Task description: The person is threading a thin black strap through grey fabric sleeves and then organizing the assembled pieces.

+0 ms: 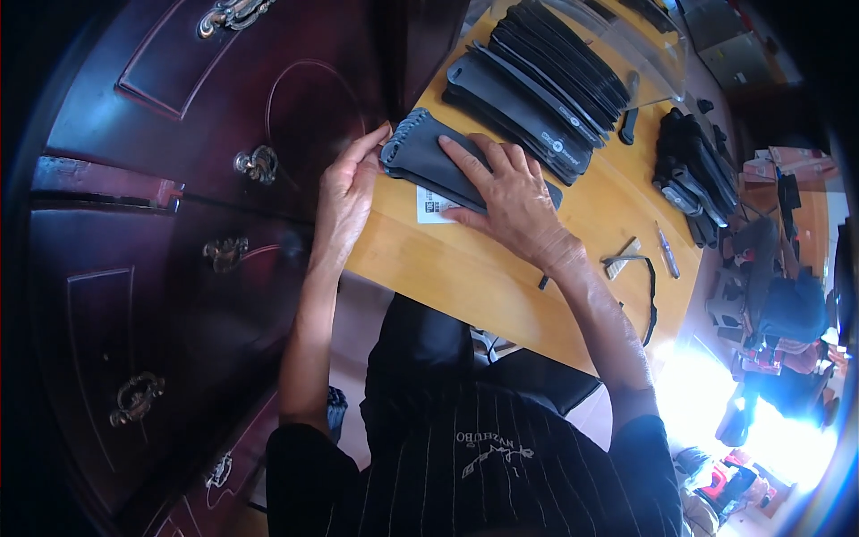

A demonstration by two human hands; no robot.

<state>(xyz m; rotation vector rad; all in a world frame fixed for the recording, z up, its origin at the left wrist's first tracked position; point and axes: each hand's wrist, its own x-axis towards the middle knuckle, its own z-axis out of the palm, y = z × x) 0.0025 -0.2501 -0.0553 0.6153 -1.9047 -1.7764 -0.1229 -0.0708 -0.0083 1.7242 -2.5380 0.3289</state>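
Observation:
A small stack of dark grey flat pouches (420,159), their layered ends fanned at the left, lies near the table's left edge. My left hand (347,192) is at that fanned end, with thumb and forefinger closed at its corner; what lies between the fingertips is too small to make out. Across the top pouch my right hand (519,199) lies flat with its fingers spread, the thumb reaching down past the near side. A white printed label sheet (431,208) sticks out from beneath the stack.
Larger piles of dark pouches (514,112) fill the table's far side, beside a clear plastic container (658,63). To the right lie a black strap (651,300), a brush-like piece (622,258), a slim pen-like tool (668,251) and more black pouches (693,174). A dark wooden cabinet (224,116) borders the left.

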